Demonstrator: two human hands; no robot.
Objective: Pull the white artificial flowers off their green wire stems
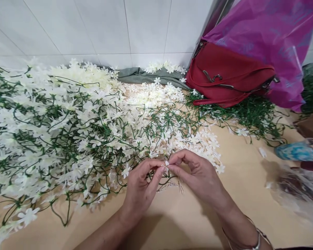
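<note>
My left hand (pixel 145 178) and my right hand (pixel 195 172) meet near the middle of the head view, thumb and forefinger of each pinched together. Between the fingertips is a small white artificial flower (pixel 167 163), partly covered by the fingers. A dark green stem (pixel 169 181) curves just below the fingertips. Thin pale stamen strands (pixel 175 186) lie on the surface under my hands. Loose white flower heads (pixel 198 142) are spread right beyond my fingers.
A large heap of white artificial flowers on green stems (pixel 75 135) fills the left. Behind on the right, a red bag (pixel 229 74) and a purple plastic bag (pixel 283 55) stand by the tiled wall (pixel 151 27). A blue patterned item (pixel 298 151) and clear plastic bag (pixel 299 191) lie right.
</note>
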